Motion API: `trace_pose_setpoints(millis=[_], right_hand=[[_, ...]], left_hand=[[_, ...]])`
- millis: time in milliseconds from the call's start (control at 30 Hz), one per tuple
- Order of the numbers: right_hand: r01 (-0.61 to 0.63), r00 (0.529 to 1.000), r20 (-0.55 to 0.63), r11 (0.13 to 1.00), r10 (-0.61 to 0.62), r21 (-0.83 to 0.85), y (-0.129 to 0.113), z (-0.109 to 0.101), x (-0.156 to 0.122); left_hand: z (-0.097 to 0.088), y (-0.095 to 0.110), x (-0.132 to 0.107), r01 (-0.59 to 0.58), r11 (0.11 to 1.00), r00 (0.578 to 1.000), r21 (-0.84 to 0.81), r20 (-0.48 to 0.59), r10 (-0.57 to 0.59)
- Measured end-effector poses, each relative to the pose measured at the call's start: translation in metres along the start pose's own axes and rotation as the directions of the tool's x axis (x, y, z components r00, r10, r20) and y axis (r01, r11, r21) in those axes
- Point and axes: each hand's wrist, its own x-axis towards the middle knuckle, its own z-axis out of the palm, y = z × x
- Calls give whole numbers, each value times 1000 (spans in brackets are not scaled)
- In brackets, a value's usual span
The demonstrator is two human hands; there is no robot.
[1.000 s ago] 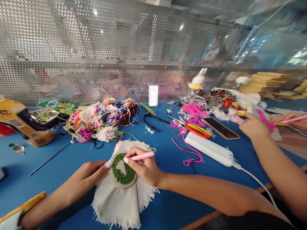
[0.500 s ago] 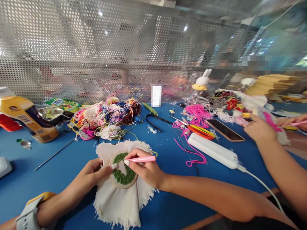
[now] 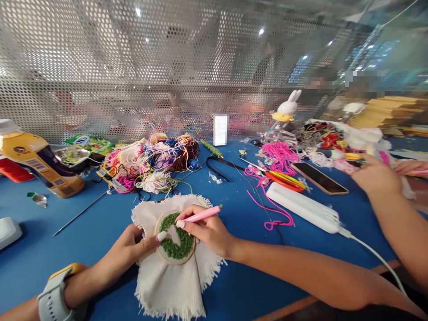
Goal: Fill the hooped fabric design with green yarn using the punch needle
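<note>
The fingers (image 3: 194, 210) of the right hand (image 3: 212, 232) are pinching a slim pink tool (image 3: 204, 214) near its lower end, thumb against forefinger, a grip that seems chosen for fine control; the tool's tip is hiding behind them. The tool is slanting over a round hoop (image 3: 171, 263) at the lower centre of the frame, whose face is carrying green looped yarn (image 3: 182, 251) around a pale shape. The left hand (image 3: 135, 244) is lying at the hoop's left side, its thumb pressing on the face, probably to steady it; its other fingers are mostly passing out of sight, so I cannot tell how they are set. Fringed white cloth (image 3: 170, 287) is spreading around the hoop, presumably left loose so that only the framed part is staying taut.

Beyond, left of centre, a yarn heap (image 3: 155, 162) is sitting on the blue table (image 3: 110, 218), perhaps for easy reach. Right of centre, pink yarn (image 3: 279, 156) is lying near a phone (image 3: 319, 178). At far right another person's hand (image 3: 377, 176) is showing, well apart from the hoop.
</note>
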Motion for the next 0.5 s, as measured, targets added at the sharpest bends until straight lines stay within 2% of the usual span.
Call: trace_pose_setpoints(millis=[100,200,333,500], right_hand=[[-33,999,5,999,33,23,-1,1,0],[-69,998,-3,996,69,54,-3,2,0],[-67,997,-27,996,69,67,-7,3,-2],[-45,999,-10,998,45,37,-8,1,-4]], left_hand=[[-1,2,-1,-21,1000,997,-4,79,22],[-2,0,-1,-25,999,996,-33,87,28],[-4,-5,0,-17,998,995,-66,93,23],[-5,-4,-1,-16,994,988,-107,151,32]])
